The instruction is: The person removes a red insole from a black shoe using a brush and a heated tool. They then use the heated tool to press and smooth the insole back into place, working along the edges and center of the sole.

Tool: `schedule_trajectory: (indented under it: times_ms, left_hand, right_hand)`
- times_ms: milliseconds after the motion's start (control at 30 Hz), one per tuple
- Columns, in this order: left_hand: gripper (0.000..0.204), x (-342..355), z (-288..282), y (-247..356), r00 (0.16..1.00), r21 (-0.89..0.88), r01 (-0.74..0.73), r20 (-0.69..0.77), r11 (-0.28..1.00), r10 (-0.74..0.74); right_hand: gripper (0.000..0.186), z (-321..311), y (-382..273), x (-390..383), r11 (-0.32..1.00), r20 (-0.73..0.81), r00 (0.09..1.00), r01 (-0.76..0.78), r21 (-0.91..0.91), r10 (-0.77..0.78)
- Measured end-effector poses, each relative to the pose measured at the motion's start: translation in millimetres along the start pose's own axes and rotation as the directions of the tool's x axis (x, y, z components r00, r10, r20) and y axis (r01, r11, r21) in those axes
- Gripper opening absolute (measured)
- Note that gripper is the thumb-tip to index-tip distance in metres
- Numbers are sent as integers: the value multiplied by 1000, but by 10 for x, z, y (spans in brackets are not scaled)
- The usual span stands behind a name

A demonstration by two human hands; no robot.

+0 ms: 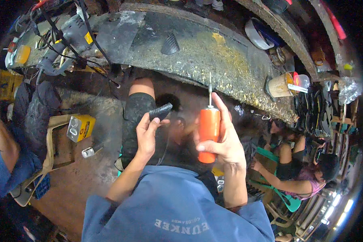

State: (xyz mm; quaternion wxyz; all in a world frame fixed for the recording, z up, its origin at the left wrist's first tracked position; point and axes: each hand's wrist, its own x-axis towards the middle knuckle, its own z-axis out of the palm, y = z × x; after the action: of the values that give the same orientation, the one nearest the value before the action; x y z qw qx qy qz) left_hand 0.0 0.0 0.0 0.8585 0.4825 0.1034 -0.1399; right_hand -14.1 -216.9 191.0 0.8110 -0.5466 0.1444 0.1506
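Observation:
My left hand (148, 135) grips a small dark, speckled piece (161, 111), held raised and slightly tilted. My right hand (226, 137) is wrapped round an orange cylinder (208, 128) with a thin metal nozzle pointing up toward the bench, its index finger lying along the nozzle's side. The two hands are apart over my legs (138, 107). Beyond them runs a long, grimy, crusted workbench (133, 44), on which a dark wedge-shaped piece (170, 43) lies.
A grey power tool (74, 32) with cables is at the back left. A stained bucket (279, 86) and dark soles (310, 105) are on the right. A yellow can (80, 127) stands left on the floor. Co-workers sit at far left (8, 157) and right (302, 181).

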Motion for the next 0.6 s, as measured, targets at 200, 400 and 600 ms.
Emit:
schedule_trajectory:
  times_ms: [200,400,600]
  left_hand:
    - [44,-46,157,363,993,-66,-117,-42,991,114]
    - [46,11,104,638,979,101,-201,-11,974,203]
    - [53,-88,33,811,958,-135,-281,19,950,286]
  right_hand:
    - [142,170,-43,165,994,83,997,20,-109,-11]
    - [139,458,-192,597,975,140,990,60,-214,-31]
    - [109,999,-531,1387,960,60,983,181,-212,-172]
